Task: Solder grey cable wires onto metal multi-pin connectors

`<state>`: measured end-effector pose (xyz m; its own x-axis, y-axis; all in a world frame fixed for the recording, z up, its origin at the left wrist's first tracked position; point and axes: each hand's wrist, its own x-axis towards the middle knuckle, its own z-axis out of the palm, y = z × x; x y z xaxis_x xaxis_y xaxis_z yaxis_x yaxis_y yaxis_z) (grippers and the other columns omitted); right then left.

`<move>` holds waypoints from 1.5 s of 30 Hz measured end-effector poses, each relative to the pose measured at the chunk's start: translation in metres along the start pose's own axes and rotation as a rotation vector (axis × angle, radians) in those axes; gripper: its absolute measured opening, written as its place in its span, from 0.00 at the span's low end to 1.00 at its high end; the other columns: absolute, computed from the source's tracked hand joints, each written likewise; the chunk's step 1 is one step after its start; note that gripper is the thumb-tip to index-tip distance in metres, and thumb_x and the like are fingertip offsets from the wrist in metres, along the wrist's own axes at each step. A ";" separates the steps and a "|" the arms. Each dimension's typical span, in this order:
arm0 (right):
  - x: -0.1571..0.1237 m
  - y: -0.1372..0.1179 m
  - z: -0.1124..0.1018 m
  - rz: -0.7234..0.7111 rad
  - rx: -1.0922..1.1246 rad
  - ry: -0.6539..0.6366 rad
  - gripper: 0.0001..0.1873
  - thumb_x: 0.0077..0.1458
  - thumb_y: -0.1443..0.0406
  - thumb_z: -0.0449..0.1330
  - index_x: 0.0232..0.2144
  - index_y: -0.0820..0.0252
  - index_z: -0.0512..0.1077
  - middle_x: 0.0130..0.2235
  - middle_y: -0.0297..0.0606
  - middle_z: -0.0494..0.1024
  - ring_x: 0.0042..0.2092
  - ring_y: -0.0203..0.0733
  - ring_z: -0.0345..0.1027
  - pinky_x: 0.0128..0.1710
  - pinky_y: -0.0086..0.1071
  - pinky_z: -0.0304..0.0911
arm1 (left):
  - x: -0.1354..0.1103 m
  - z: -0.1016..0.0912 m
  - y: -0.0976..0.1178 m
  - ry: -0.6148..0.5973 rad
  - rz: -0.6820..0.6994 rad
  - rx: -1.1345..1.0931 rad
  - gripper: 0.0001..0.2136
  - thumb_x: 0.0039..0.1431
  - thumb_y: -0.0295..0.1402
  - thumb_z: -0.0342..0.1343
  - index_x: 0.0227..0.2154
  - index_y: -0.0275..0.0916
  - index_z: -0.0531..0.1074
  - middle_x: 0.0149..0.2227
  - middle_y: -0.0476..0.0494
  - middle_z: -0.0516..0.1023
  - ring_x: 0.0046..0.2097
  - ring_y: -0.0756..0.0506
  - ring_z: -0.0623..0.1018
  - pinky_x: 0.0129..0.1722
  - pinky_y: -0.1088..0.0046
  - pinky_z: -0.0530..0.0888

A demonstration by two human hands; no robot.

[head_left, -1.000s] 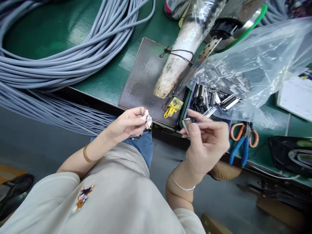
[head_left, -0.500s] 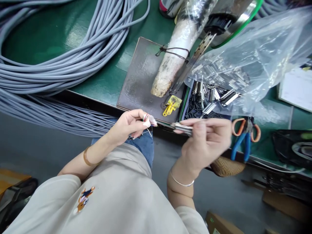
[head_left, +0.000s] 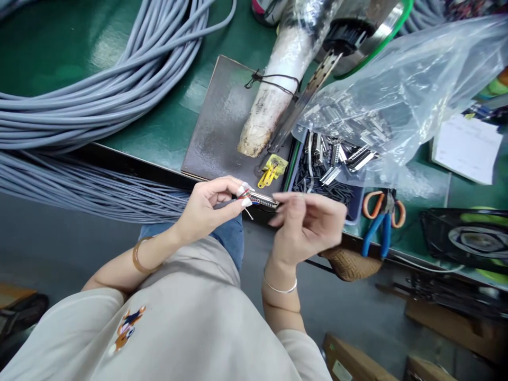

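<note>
My left hand (head_left: 212, 203) pinches the stripped end of a grey cable (head_left: 228, 203), with thin red and green wires showing at my fingertips. My right hand (head_left: 307, 225) pinches a small metal connector (head_left: 264, 200) and holds it up against those wire ends. Both hands hover just in front of the green bench edge, above my lap. The right fingers are slightly blurred by motion.
Big coils of grey cable (head_left: 99, 100) fill the bench's left side and hang over its edge. A dark metal plate (head_left: 222, 127) carries a white wrapped tool (head_left: 270, 106) and a yellow clip (head_left: 270, 170). A clear bag of connectors (head_left: 381, 111), a black tray (head_left: 321, 180) and orange-blue pliers (head_left: 381, 219) lie to the right.
My right hand has carried the connector leftward from near the tray until it meets the wire ends in my left hand. The left hand has barely shifted.
</note>
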<state>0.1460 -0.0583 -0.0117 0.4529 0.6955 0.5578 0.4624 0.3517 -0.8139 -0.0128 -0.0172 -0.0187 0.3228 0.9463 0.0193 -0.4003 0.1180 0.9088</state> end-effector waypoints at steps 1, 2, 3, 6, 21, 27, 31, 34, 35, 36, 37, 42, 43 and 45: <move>0.000 0.001 -0.002 -0.075 -0.064 0.087 0.02 0.64 0.63 0.65 0.40 0.52 0.78 0.32 0.25 0.82 0.20 0.28 0.67 0.16 0.24 0.58 | 0.001 0.000 0.001 0.013 -0.019 -0.008 0.06 0.54 0.27 0.70 0.27 0.34 0.77 0.35 0.46 0.81 0.24 0.59 0.69 0.19 0.86 0.67; 0.001 0.003 -0.004 -0.130 -0.117 0.149 0.04 0.64 0.62 0.65 0.41 0.51 0.80 0.31 0.26 0.81 0.20 0.28 0.66 0.17 0.25 0.57 | 0.002 0.000 0.001 0.027 -0.042 -0.019 0.07 0.53 0.28 0.70 0.27 0.34 0.76 0.35 0.46 0.80 0.22 0.60 0.67 0.17 0.86 0.65; 0.002 0.004 -0.005 -0.158 -0.158 0.188 0.05 0.64 0.60 0.65 0.41 0.50 0.81 0.31 0.27 0.81 0.20 0.28 0.65 0.17 0.26 0.56 | 0.003 0.000 0.002 0.041 -0.067 -0.029 0.08 0.53 0.29 0.70 0.26 0.34 0.76 0.34 0.47 0.80 0.20 0.60 0.66 0.16 0.85 0.63; 0.003 0.006 -0.009 -0.176 -0.186 0.225 0.07 0.63 0.59 0.66 0.42 0.51 0.81 0.31 0.28 0.80 0.19 0.27 0.63 0.17 0.26 0.55 | 0.006 -0.002 0.004 0.077 -0.149 -0.061 0.12 0.50 0.33 0.72 0.26 0.34 0.75 0.33 0.48 0.79 0.18 0.61 0.65 0.13 0.84 0.62; -0.006 0.007 -0.005 -0.019 -0.095 -0.012 0.12 0.60 0.71 0.66 0.46 0.54 0.78 0.35 0.29 0.84 0.32 0.36 0.82 0.32 0.30 0.79 | 0.010 0.000 0.004 0.098 -0.222 -0.082 0.15 0.46 0.37 0.75 0.27 0.35 0.75 0.33 0.47 0.80 0.18 0.61 0.64 0.13 0.83 0.61; -0.007 0.002 -0.018 -0.053 -0.141 -0.016 0.11 0.61 0.69 0.65 0.45 0.51 0.77 0.28 0.24 0.78 0.23 0.30 0.73 0.20 0.25 0.67 | 0.011 -0.001 0.004 0.099 -0.222 -0.110 0.13 0.47 0.33 0.74 0.26 0.35 0.75 0.32 0.48 0.80 0.17 0.61 0.64 0.13 0.82 0.59; -0.005 -0.003 -0.024 -0.097 -0.145 -0.084 0.21 0.62 0.70 0.64 0.55 0.48 0.75 0.32 0.26 0.81 0.27 0.32 0.76 0.27 0.27 0.72 | 0.011 -0.002 0.004 0.097 -0.223 -0.125 0.11 0.49 0.32 0.73 0.26 0.35 0.75 0.32 0.48 0.79 0.17 0.61 0.64 0.14 0.82 0.58; -0.005 0.000 -0.026 -0.147 -0.215 -0.084 0.15 0.60 0.73 0.65 0.47 0.51 0.78 0.35 0.28 0.84 0.35 0.38 0.83 0.36 0.32 0.78 | 0.011 -0.002 0.005 0.100 -0.233 -0.127 0.12 0.49 0.33 0.73 0.26 0.35 0.75 0.31 0.49 0.79 0.17 0.61 0.63 0.14 0.82 0.58; -0.006 0.001 -0.026 -0.145 -0.216 -0.074 0.12 0.60 0.73 0.66 0.44 0.52 0.78 0.35 0.29 0.84 0.37 0.39 0.83 0.38 0.34 0.80 | 0.010 -0.001 0.006 0.097 -0.239 -0.124 0.12 0.48 0.34 0.73 0.26 0.36 0.74 0.30 0.49 0.78 0.17 0.60 0.63 0.14 0.82 0.58; -0.006 0.001 -0.024 -0.131 -0.197 -0.078 0.11 0.60 0.72 0.66 0.42 0.53 0.78 0.36 0.30 0.85 0.38 0.41 0.84 0.39 0.36 0.80 | 0.011 -0.001 0.006 0.092 -0.245 -0.118 0.13 0.48 0.35 0.74 0.27 0.36 0.74 0.28 0.50 0.77 0.17 0.60 0.62 0.14 0.82 0.58; -0.007 0.001 -0.022 -0.106 -0.165 -0.101 0.09 0.60 0.72 0.66 0.41 0.53 0.77 0.37 0.32 0.85 0.38 0.42 0.84 0.39 0.38 0.81 | 0.011 0.000 0.007 0.087 -0.251 -0.110 0.14 0.47 0.36 0.75 0.26 0.36 0.74 0.27 0.50 0.76 0.17 0.60 0.62 0.14 0.82 0.58; -0.010 0.001 -0.007 -0.041 -0.068 -0.244 0.07 0.59 0.71 0.67 0.37 0.55 0.75 0.43 0.36 0.85 0.43 0.43 0.82 0.42 0.41 0.81 | 0.011 0.005 0.007 0.062 -0.238 -0.073 0.17 0.46 0.39 0.75 0.26 0.36 0.73 0.28 0.49 0.77 0.17 0.60 0.62 0.13 0.82 0.59; -0.010 0.002 -0.005 -0.041 -0.067 -0.226 0.07 0.59 0.71 0.67 0.37 0.55 0.75 0.42 0.36 0.85 0.43 0.42 0.82 0.41 0.40 0.81 | 0.010 0.006 0.007 0.063 -0.226 -0.060 0.16 0.47 0.38 0.75 0.27 0.35 0.74 0.30 0.48 0.77 0.18 0.60 0.63 0.13 0.82 0.60; -0.010 0.004 -0.001 -0.045 -0.077 -0.164 0.06 0.59 0.71 0.67 0.36 0.55 0.75 0.42 0.35 0.85 0.43 0.41 0.82 0.40 0.38 0.81 | 0.009 0.008 0.005 0.086 -0.180 -0.022 0.14 0.49 0.37 0.74 0.27 0.35 0.74 0.34 0.46 0.79 0.19 0.60 0.65 0.14 0.83 0.62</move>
<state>0.1442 -0.0647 -0.0206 0.3028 0.7752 0.5544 0.5391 0.3404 -0.7704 -0.0056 -0.0101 -0.0105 0.3166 0.9314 -0.1796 -0.3613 0.2935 0.8851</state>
